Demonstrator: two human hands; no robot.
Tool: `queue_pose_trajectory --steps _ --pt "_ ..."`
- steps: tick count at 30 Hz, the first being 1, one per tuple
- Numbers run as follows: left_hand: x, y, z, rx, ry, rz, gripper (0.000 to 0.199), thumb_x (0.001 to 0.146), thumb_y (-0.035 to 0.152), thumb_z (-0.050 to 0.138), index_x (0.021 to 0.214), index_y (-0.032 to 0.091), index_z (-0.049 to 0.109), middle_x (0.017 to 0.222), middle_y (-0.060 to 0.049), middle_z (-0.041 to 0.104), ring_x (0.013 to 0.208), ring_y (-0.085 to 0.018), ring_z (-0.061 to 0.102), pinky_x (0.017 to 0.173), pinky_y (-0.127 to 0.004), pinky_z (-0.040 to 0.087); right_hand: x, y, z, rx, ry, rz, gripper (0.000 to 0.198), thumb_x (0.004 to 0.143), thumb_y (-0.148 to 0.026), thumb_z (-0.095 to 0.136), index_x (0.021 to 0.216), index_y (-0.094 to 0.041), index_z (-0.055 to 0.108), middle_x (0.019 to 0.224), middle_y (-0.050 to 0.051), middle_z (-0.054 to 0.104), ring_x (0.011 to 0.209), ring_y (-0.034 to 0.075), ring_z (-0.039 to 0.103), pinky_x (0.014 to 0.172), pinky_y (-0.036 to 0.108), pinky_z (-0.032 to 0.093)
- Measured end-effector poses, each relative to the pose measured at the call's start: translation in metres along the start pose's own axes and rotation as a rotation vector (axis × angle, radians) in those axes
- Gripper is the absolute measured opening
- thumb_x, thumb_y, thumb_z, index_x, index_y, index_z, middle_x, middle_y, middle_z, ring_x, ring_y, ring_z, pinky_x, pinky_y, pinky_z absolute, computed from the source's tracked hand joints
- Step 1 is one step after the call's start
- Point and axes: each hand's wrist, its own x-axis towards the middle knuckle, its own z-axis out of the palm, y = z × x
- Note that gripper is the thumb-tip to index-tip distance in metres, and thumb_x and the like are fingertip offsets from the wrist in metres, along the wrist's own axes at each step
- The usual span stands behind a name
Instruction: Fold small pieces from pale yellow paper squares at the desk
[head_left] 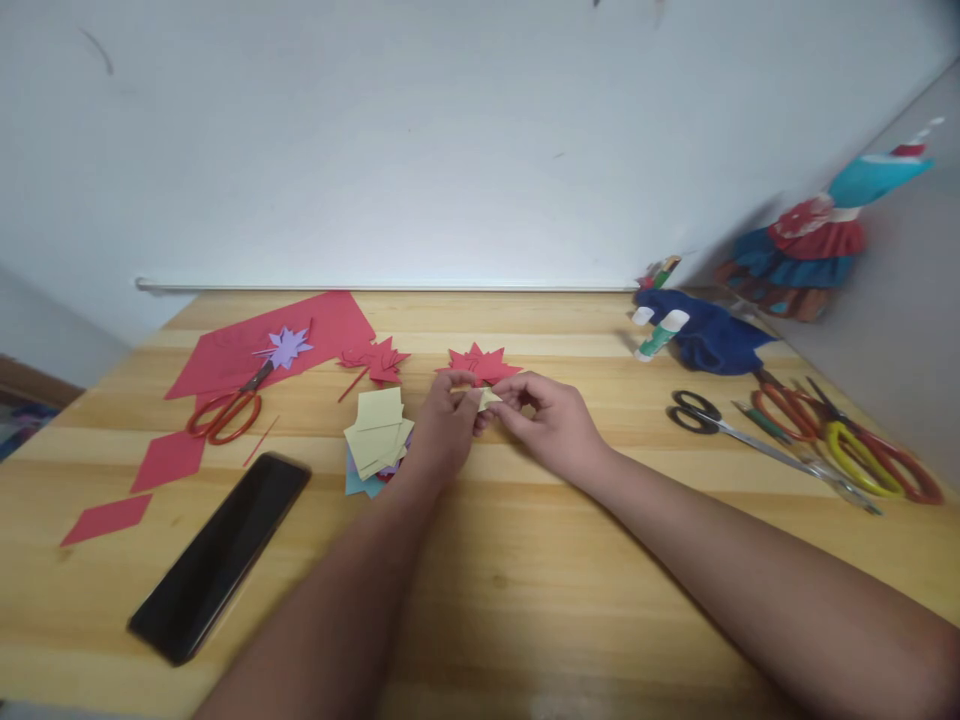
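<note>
Between the fingertips of both hands is a small piece of folded pale yellow paper (489, 397). My left hand (448, 425) pinches it from the left, and my right hand (551, 420) grips its right side with thumb and fingers. Just beyond them lies a red paper star (478, 361), partly hidden by the fingers. Left of it sits another red pointed paper shape (385, 358). Beside my left hand, a stack of yellow paper squares (379, 425) rests on blue and other coloured sheets.
At left are a red sheet (217, 350), a purple paper star (288, 348), orange-handled scissors (232, 415), red paper diamonds (171, 460) and a black phone (225, 550). At right are black-handled scissors (697, 412), more scissors (862, 460), a glue stick (661, 335) and dark blue cloth (712, 335).
</note>
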Motion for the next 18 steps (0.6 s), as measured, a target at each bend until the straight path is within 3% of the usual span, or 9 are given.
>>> queue_pose_trajectory --steps 5,8,11,15,18 --pt "-0.004 0.001 -0.003 0.101 0.063 0.075 0.017 0.091 0.028 0.065 0.104 0.022 0.056 0.065 0.003 0.065 0.057 -0.013 0.062 0.058 -0.024 0.05 0.001 0.0 0.005 0.142 0.0 0.079 0.013 0.087 -0.029 0.074 0.098 -0.021 0.074 0.081 0.003 0.076 0.071 0.018 0.072 0.067 0.032 0.06" --pt "-0.007 0.007 -0.005 0.095 0.086 -0.013 0.021 0.089 0.025 0.071 0.106 0.02 0.061 0.078 -0.002 0.073 0.065 -0.015 0.07 0.068 -0.028 0.058 0.001 -0.002 0.005 0.096 0.018 0.036 0.012 0.086 -0.026 0.073 0.097 -0.021 0.075 0.081 0.003 0.075 0.071 0.017 0.07 0.068 0.032 0.059" --pt "-0.011 0.015 -0.007 0.066 0.026 -0.107 0.014 0.088 0.027 0.074 0.091 0.018 0.065 0.088 -0.006 0.076 0.07 -0.016 0.074 0.075 -0.032 0.063 0.0 -0.003 0.005 0.057 0.016 -0.013 0.012 0.086 -0.024 0.072 0.097 -0.021 0.075 0.083 0.004 0.075 0.074 0.018 0.07 0.071 0.033 0.058" --pt "-0.016 0.023 -0.005 0.129 0.03 -0.162 0.017 0.089 0.032 0.072 0.089 0.019 0.063 0.071 -0.003 0.072 0.059 -0.015 0.07 0.06 -0.027 0.059 -0.001 -0.003 0.005 0.057 0.016 -0.016 0.012 0.087 -0.024 0.071 0.097 -0.022 0.076 0.083 0.003 0.075 0.073 0.017 0.069 0.072 0.032 0.058" --pt "-0.017 0.02 -0.002 0.132 0.036 -0.119 0.016 0.093 0.034 0.066 0.09 0.018 0.062 0.063 0.0 0.066 0.056 -0.013 0.065 0.055 -0.023 0.052 -0.001 -0.003 0.005 0.063 0.024 0.009 0.012 0.087 -0.026 0.072 0.097 -0.022 0.076 0.082 0.003 0.075 0.072 0.017 0.069 0.072 0.032 0.057"
